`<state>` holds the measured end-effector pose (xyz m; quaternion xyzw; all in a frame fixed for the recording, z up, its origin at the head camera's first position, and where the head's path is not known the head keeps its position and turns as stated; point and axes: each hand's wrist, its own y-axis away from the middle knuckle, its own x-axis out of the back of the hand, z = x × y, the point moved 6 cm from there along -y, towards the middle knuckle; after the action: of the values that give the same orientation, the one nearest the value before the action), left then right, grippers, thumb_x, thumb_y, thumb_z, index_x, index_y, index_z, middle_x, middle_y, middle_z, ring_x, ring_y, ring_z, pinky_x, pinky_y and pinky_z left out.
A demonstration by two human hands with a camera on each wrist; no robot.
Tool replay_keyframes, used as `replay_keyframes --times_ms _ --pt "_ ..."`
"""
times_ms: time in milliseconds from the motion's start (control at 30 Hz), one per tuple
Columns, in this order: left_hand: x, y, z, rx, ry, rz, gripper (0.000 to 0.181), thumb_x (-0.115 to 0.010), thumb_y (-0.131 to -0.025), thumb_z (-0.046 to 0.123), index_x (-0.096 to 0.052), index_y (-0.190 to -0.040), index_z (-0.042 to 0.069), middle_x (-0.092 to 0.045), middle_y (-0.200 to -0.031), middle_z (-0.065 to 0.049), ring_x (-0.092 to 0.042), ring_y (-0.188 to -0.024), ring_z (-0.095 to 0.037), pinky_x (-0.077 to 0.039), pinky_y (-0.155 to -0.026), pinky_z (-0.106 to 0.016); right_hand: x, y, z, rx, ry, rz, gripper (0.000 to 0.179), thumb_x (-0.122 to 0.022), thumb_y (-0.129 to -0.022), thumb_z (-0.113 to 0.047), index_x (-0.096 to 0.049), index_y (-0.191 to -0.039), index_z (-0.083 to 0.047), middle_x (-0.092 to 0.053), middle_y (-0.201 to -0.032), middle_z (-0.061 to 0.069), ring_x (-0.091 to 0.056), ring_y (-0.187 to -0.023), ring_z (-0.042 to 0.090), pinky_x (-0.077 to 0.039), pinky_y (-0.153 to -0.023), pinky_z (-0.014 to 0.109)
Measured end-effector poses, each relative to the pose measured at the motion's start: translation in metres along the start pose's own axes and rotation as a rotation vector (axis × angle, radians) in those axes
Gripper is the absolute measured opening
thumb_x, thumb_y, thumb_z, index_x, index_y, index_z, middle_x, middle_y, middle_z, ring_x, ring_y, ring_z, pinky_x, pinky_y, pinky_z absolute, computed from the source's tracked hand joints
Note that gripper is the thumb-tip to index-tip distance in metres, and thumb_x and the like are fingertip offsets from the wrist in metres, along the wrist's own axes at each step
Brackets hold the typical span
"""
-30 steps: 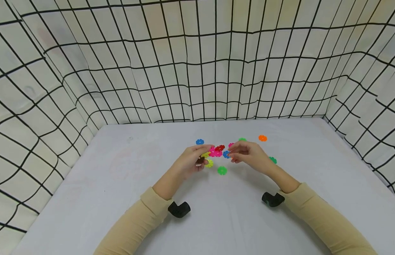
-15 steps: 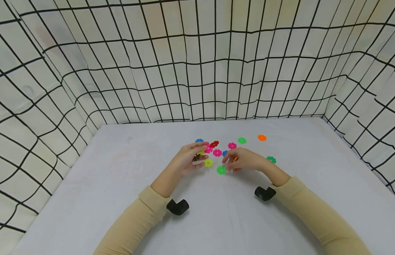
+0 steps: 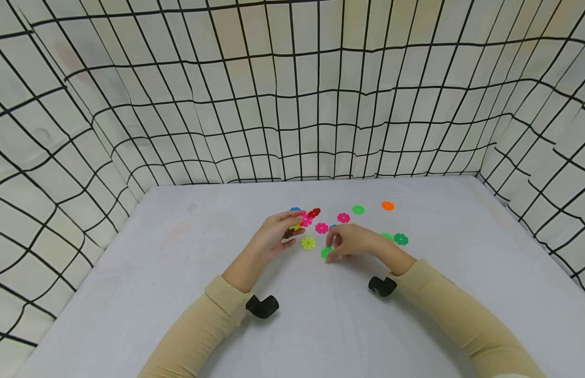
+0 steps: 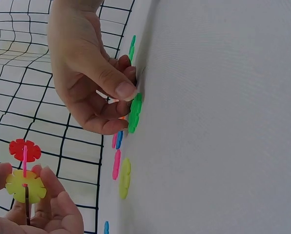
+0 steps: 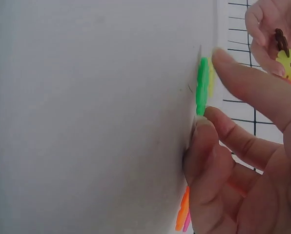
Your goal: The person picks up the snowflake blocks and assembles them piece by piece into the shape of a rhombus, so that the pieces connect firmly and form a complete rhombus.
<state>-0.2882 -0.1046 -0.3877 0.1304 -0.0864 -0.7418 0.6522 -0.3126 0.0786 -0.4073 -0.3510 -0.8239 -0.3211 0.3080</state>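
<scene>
My left hand (image 3: 269, 236) holds a joined string of slotted flower discs in the air: a brown disc (image 3: 289, 233), a yellow one (image 4: 26, 186), a pink one (image 4: 25, 163) and a red one (image 4: 24, 149) at the far end. Thumb and fingers grip it around the brown and yellow part. At the table, my right hand (image 3: 351, 240) reaches over a bright green flower disc (image 3: 326, 253). Its fingertips are right at the disc's edge, and in the right wrist view the thumb (image 5: 223, 56) stands apart from it.
On the white table (image 3: 179, 273) lie loose discs: yellow (image 3: 308, 243), pink (image 3: 322, 228), another pink (image 3: 343, 217), green (image 3: 358, 210), orange (image 3: 388, 206) and dark green (image 3: 401, 239). Blue discs are partly hidden behind the hands. A black grid net (image 3: 316, 110) surrounds the table's far sides.
My right hand has come left and nearer, from beside the blue disc to the bright green disc. The left hand has drawn slightly left with its string of discs.
</scene>
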Motion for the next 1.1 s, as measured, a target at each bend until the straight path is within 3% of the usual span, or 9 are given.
replay_keyframes --times_ms 700,867,1100 --pt "0.002 -0.001 0.0 -0.024 0.021 0.008 0.037 -0.061 -0.105 0.02 -0.062 -0.137 0.003 -0.064 -0.099 0.0 -0.067 -0.087 -0.011 -0.047 -0.086 -0.034 0.0 -0.001 -0.006 0.001 0.003 0.043 0.029 -0.086 -0.083 -0.014 -0.061 -0.098 -0.011 -0.058 -0.084 0.005 -0.056 -0.074 0.019 -0.047 -0.065 0.028" --pt "-0.002 -0.002 -0.002 -0.017 0.022 -0.005 0.038 -0.061 -0.105 0.021 -0.061 -0.138 0.004 -0.065 -0.102 -0.002 -0.067 -0.089 -0.012 -0.049 -0.091 -0.036 0.002 0.001 -0.001 0.019 -0.058 0.041 0.027 -0.084 -0.086 -0.015 -0.061 -0.1 -0.01 -0.059 -0.077 0.005 -0.055 -0.066 0.018 -0.046 -0.065 0.028" --pt "-0.003 -0.001 0.0 -0.017 0.013 -0.003 0.038 -0.062 -0.104 0.023 -0.062 -0.138 0.005 -0.064 -0.105 -0.003 -0.067 -0.089 -0.012 -0.052 -0.083 -0.03 0.016 0.006 0.012 0.05 -0.232 0.08 0.025 -0.079 -0.09 -0.014 -0.061 -0.106 -0.007 -0.061 -0.072 0.005 -0.056 -0.063 0.019 -0.045 -0.066 0.03"
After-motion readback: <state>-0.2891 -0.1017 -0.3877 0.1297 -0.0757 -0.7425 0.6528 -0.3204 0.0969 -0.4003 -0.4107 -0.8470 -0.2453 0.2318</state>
